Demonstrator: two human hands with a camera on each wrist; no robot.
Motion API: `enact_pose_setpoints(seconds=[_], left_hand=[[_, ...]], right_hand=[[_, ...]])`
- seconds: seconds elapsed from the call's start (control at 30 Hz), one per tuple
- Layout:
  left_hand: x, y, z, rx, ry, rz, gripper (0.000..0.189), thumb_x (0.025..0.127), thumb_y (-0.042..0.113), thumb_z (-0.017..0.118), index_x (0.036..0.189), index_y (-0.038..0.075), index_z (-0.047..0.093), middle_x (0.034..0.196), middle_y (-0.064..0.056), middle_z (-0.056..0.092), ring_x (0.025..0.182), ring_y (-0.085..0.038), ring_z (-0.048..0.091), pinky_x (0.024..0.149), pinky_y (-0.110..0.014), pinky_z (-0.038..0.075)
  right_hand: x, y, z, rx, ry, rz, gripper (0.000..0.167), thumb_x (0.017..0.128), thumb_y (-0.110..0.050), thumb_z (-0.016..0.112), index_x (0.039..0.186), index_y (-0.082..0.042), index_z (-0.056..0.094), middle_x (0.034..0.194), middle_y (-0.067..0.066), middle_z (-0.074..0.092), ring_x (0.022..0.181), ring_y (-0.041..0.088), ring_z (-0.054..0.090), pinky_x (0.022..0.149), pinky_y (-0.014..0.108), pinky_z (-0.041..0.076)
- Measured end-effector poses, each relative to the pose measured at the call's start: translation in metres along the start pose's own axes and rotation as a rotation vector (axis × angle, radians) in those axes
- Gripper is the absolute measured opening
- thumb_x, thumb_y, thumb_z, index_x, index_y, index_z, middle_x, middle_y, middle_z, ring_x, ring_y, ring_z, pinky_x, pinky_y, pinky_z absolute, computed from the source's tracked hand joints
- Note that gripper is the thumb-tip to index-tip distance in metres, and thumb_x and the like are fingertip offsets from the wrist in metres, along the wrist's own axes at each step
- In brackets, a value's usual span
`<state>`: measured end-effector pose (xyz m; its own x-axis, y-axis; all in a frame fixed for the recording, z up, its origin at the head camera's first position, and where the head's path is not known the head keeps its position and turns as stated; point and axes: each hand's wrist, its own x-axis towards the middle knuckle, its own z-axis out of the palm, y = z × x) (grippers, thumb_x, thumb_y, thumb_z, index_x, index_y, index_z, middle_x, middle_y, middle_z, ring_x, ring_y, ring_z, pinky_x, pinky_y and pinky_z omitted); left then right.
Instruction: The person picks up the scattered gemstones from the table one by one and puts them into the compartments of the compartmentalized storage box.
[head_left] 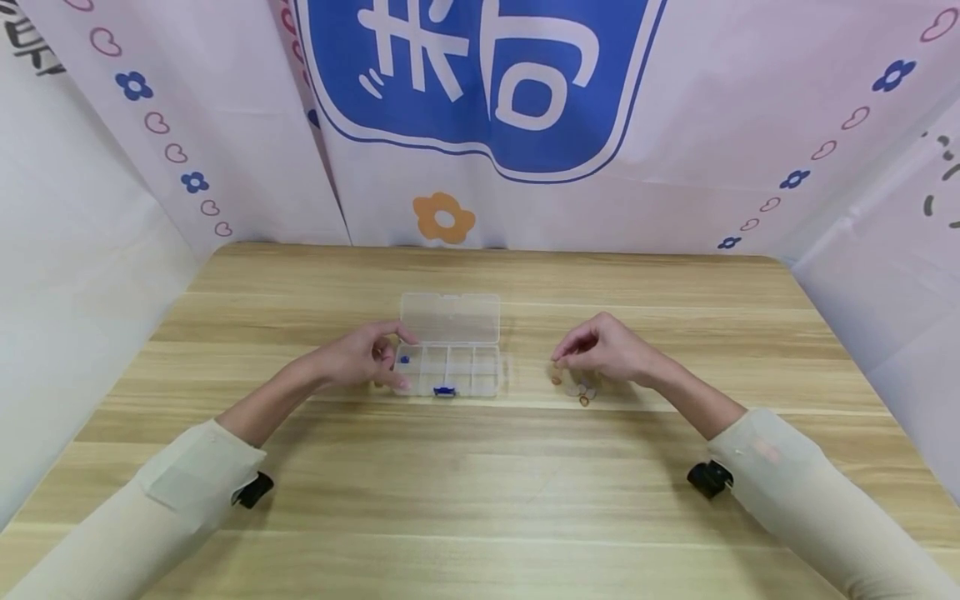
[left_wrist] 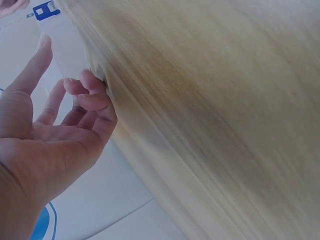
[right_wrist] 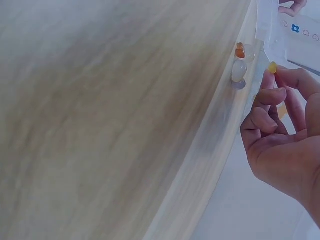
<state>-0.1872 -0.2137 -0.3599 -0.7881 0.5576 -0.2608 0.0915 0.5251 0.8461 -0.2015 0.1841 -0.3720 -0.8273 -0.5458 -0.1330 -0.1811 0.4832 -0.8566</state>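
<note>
A clear plastic compartment box (head_left: 472,379) stands on the table with its lid laid back on the far side. My left hand (head_left: 360,357) holds its left end, the thumb at the near corner and the index finger by the hinge side. A small blue piece (head_left: 405,359) lies in the far left compartment. To the right of the box, my right hand (head_left: 607,350) pinches a small yellow stone (right_wrist: 272,67) between thumb and index finger. Below that hand lie several small polished stones, among them a whitish stone (right_wrist: 239,70) and an orange stone (right_wrist: 240,50).
A blue latch (head_left: 444,391) sits on the box's front edge. The wood-grain table (head_left: 480,492) reaches back to a printed cloth (head_left: 645,200). A dark wrist camera (head_left: 709,479) is strapped under the right sleeve, another camera (head_left: 253,490) under the left.
</note>
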Motion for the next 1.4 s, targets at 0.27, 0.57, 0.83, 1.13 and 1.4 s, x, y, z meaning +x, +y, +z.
enact_pose_setpoints(seconds=[0.27, 0.57, 0.83, 1.13, 1.4], left_hand=[[0.000, 0.000, 0.000, -0.009, 0.002, -0.004, 0.063, 0.086, 0.000, 0.082, 0.139, -0.009, 0.048, 0.073, -0.003, 0.048, 0.065, -0.012, 0.042, 0.060, -0.024, 0.037], [0.001, 0.000, 0.000, -0.010, 0.002, 0.001, 0.062, 0.086, -0.001, 0.081, 0.138, -0.009, 0.049, 0.071, -0.003, 0.048, 0.064, -0.012, 0.042, 0.059, -0.024, 0.038], [0.001, 0.000, 0.001, -0.001, 0.005, 0.002, 0.062, 0.086, 0.000, 0.082, 0.138, -0.009, 0.049, 0.071, -0.003, 0.047, 0.063, -0.012, 0.041, 0.059, -0.024, 0.037], [0.000, 0.000, 0.001, 0.003, 0.010, 0.004, 0.060, 0.086, 0.000, 0.082, 0.137, -0.008, 0.051, 0.070, -0.003, 0.047, 0.064, -0.012, 0.041, 0.059, -0.025, 0.037], [0.000, -0.001, 0.001, 0.001, 0.017, 0.009, 0.058, 0.086, -0.001, 0.082, 0.135, -0.008, 0.052, 0.071, -0.003, 0.047, 0.065, -0.012, 0.041, 0.059, -0.024, 0.036]], right_hand=[[0.005, -0.004, 0.002, 0.023, 0.008, 0.007, 0.010, 0.093, -0.001, 0.074, 0.101, 0.003, 0.078, 0.100, 0.013, 0.076, 0.073, 0.014, 0.056, 0.063, 0.024, 0.044], [0.013, -0.008, 0.007, 0.029, 0.014, 0.006, 0.009, 0.094, -0.002, 0.074, 0.100, 0.002, 0.079, 0.094, 0.008, 0.076, 0.071, 0.013, 0.053, 0.062, 0.024, 0.043], [0.016, -0.011, 0.009, 0.045, 0.012, -0.006, 0.009, 0.094, -0.001, 0.074, 0.100, 0.003, 0.078, 0.092, 0.008, 0.075, 0.068, 0.012, 0.052, 0.060, 0.024, 0.043], [0.021, -0.015, 0.010, 0.062, 0.028, -0.022, 0.010, 0.094, -0.002, 0.073, 0.100, 0.003, 0.078, 0.093, 0.010, 0.075, 0.068, 0.012, 0.050, 0.062, 0.024, 0.042], [0.029, -0.019, 0.011, 0.046, 0.031, -0.043, 0.011, 0.092, -0.001, 0.074, 0.100, 0.004, 0.078, 0.097, 0.013, 0.076, 0.071, 0.012, 0.055, 0.062, 0.023, 0.045]])
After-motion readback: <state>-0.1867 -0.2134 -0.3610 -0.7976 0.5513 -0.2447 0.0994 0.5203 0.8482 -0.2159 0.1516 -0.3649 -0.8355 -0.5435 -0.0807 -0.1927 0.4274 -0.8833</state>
